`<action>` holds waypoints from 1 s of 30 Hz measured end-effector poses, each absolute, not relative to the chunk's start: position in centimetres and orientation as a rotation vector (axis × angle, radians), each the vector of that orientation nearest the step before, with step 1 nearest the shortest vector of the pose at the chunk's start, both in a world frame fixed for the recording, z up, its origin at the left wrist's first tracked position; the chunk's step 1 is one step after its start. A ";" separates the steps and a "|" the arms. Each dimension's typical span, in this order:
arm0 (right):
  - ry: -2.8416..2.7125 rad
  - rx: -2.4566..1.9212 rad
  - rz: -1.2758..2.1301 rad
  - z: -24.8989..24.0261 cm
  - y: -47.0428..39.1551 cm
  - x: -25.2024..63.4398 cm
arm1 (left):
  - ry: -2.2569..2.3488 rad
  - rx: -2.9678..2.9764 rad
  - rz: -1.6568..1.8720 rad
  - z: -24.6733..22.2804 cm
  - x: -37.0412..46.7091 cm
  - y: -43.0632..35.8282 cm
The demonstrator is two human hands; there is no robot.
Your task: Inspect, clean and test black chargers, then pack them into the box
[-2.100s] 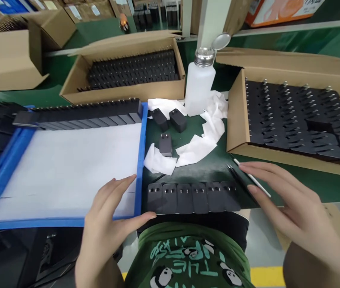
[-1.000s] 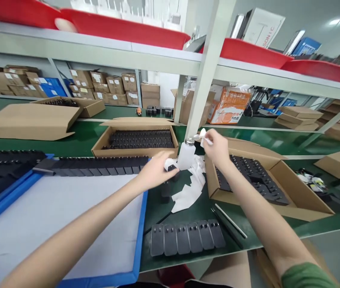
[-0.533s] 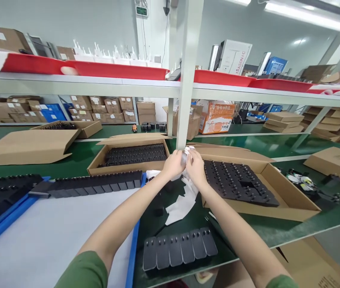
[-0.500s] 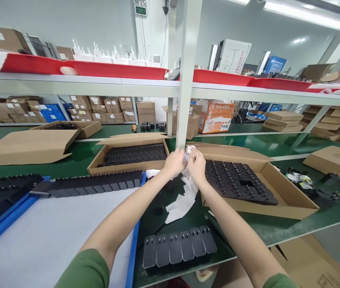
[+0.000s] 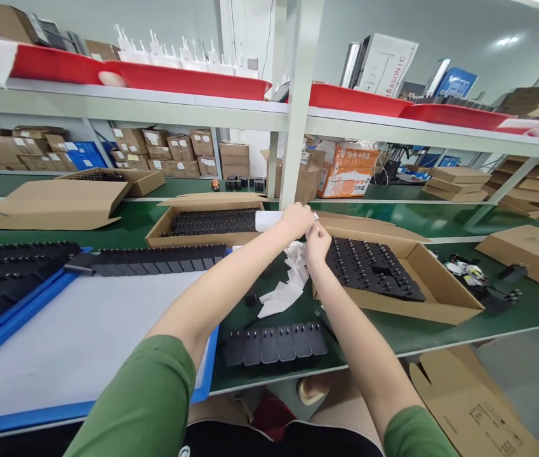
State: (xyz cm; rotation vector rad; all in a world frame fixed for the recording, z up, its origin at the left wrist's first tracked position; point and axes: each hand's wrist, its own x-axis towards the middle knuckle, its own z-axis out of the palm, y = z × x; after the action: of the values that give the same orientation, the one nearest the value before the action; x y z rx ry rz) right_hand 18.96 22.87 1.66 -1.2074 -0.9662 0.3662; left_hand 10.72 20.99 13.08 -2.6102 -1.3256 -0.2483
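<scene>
Both my hands meet above the table, in front of the shelf post. My left hand [image 5: 298, 221] is closed around a smooth white bottle-like object [image 5: 267, 220], which lies sideways with one end sticking out to the left. Close against it, my right hand [image 5: 317, 244] pinches a small bit of white wipe or tissue [image 5: 315, 216]; the fingers partly hide it. Below them a crumpled white strip of wipe [image 5: 284, 293] lies on the green table. Nearer to me is a row of black plates [image 5: 273, 344] with shiny pins.
An open carton [image 5: 450, 309] with black pinned parts [image 5: 376, 270] stands right, another carton [image 5: 157, 238] behind left. A blue-edged white board [image 5: 107, 330] carries black parts at left. The post [image 5: 298, 108] holds a shelf with red trays [image 5: 193, 79].
My left hand has turned over, and the white object now points left out of it. My right hand stays close beside it. The view has tilted down.
</scene>
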 end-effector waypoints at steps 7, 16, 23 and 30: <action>-1.029 -1.240 0.389 3.0 22.3 18.6 | -1.383 -2.591 -0.323 11.6 8.6 21.8; -1.274 -1.184 0.430 6.0 22.2 19.0 | -1.622 -2.519 -0.689 9.2 6.8 23.1; -1.084 -1.146 0.603 4.3 22.7 16.6 | -1.725 -2.392 -0.800 8.5 7.5 22.6; -0.782 -1.053 0.975 4.6 25.2 17.7 | -1.534 -2.408 -0.630 8.3 7.5 21.9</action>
State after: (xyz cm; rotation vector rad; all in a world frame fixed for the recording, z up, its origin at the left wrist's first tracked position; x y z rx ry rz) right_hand 17.72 25.24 4.56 -1.0533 -0.7817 0.9755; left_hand 7.54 21.85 8.30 -2.4084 -1.5345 -0.6301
